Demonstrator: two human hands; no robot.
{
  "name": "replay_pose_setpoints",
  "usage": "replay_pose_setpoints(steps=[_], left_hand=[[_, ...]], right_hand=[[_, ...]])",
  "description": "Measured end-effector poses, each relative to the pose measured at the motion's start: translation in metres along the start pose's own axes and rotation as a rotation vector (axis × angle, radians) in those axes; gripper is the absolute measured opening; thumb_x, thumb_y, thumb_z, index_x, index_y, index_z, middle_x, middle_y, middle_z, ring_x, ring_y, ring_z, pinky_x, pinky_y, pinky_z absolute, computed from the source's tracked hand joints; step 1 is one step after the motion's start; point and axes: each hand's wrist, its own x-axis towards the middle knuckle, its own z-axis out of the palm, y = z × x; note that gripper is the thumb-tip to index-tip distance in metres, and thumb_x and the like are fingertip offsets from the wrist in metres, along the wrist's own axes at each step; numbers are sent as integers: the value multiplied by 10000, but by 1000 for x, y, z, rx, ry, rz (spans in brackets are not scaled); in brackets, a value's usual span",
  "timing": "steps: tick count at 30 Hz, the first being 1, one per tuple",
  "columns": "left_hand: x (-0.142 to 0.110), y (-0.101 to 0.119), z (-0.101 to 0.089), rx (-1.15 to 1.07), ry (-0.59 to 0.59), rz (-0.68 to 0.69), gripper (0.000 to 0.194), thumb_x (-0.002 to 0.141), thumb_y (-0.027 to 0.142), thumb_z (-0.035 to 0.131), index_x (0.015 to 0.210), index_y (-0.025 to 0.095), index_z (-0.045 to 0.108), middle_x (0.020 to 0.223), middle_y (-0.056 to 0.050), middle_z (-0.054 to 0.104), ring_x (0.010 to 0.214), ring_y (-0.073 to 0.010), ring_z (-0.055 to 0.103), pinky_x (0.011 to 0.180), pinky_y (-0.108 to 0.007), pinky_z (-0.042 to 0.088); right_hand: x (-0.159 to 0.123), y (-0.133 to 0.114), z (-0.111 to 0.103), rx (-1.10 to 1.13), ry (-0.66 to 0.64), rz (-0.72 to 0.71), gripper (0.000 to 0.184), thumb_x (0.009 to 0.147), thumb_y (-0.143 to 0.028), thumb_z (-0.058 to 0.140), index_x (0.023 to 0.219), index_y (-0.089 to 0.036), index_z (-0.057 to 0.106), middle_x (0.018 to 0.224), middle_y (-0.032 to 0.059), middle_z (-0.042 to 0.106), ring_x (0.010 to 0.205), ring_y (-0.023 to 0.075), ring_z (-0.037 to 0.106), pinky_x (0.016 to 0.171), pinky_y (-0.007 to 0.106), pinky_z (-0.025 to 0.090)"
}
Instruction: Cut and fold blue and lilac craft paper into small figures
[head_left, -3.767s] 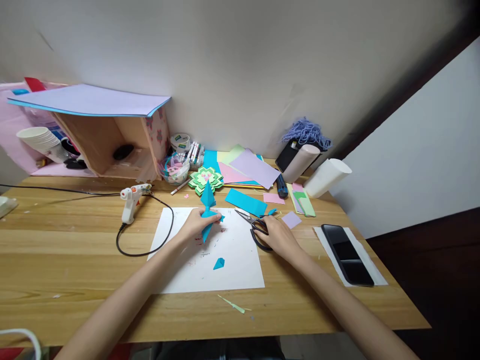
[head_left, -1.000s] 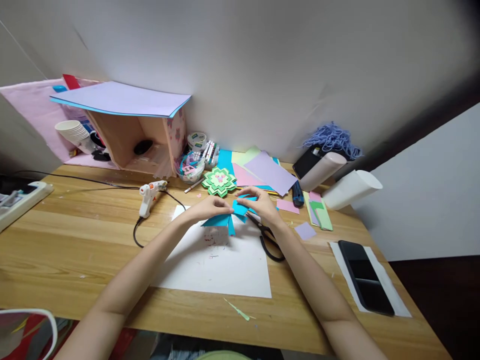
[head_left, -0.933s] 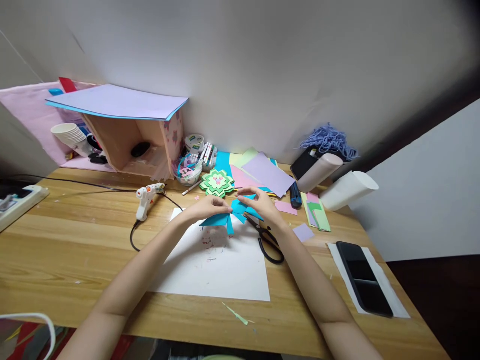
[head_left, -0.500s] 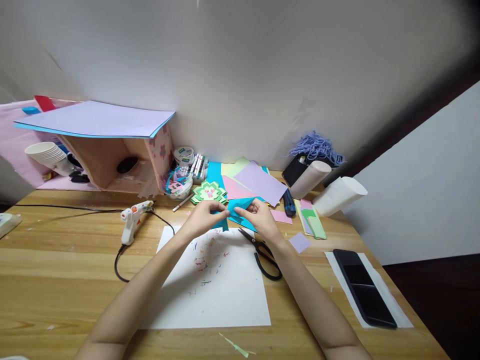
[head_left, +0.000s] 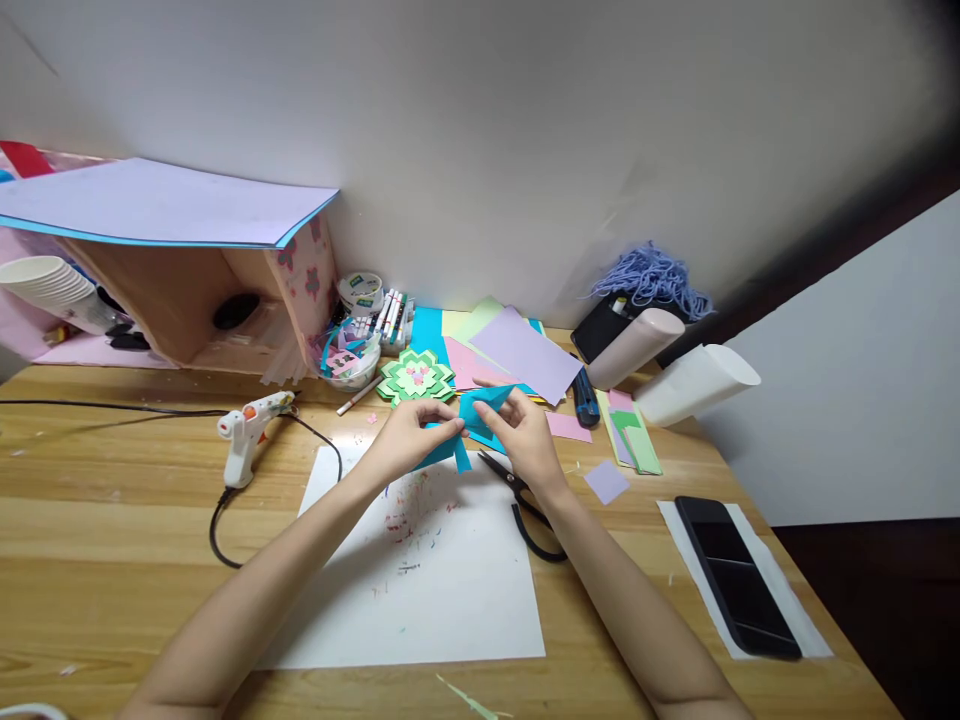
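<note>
Folded blue paper [head_left: 487, 402] is pinched between my two hands, above the far edge of a marked white sheet [head_left: 450, 600]. My left hand [head_left: 424, 432] grips its left side, with thumb and fingers closed together. On the other side my right hand [head_left: 521, 435] holds the upper right part between thumb and fingers. A narrow strip and a flap hang below the left fingers. Just under my right wrist lie black-handled scissors [head_left: 529, 500]. Beyond my left hand rests a layered green paper flower [head_left: 416, 377] with pink bits at its middle.
A white glue gun [head_left: 244, 435] with a cord stands left. Behind are a pink box [head_left: 304, 290], a bowl of scraps [head_left: 349, 365] and coloured sheets [head_left: 529, 350]. A utility knife [head_left: 585, 398], paper rolls [head_left: 697, 383] and a phone [head_left: 739, 575] lie to the right.
My view has shifted a little, so the box sits further left and higher. Both hands keep hold of the blue paper, and more of its left flap and strip shows below my left fingers.
</note>
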Motion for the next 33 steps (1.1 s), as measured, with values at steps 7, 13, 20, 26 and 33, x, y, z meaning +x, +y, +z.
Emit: replay_pose_setpoints(steps=[7,13,20,26,33], left_hand=[[-10,4,13,54,87,69,237,716,346,633,788,127,693,820,-64,708,759,-191,630,685,-261,481],[-10,5,13,-23,68,-12,284,679,393,660,762,124,691,805,-67,711,734,-191,633,668,-263,485],[-5,5,-2,-57,-58,-78,222,663,352,648,691,133,635,707,-51,679,687,-168,614,646,-259,467],[-6,8,-27,139,-396,-57,199,710,331,614,720,140,668,704,-29,660,657,-137,582,612,-223,425],[-13,19,-33,220,-537,97,232,716,353,638,865,189,708,933,-53,686,892,-192,611,807,-265,450]], right_hand=[[2,-1,2,180,56,186,322,692,-417,696,865,-146,682,863,82,722,825,238,677,812,385,534],[-1,-1,3,39,-28,20,290,817,-383,562,1020,-203,664,998,52,700,932,227,652,820,359,530],[-2,-5,-10,-461,-273,-310,412,852,-132,413,1193,-310,562,1187,-24,619,1070,193,585,902,314,454],[-1,-35,-37,-459,-728,-236,322,793,-309,602,1113,-277,614,1047,2,672,896,176,623,749,263,480],[-7,-44,-39,-383,-883,-262,260,846,-166,481,956,-263,695,878,-10,717,744,128,659,670,229,495]])
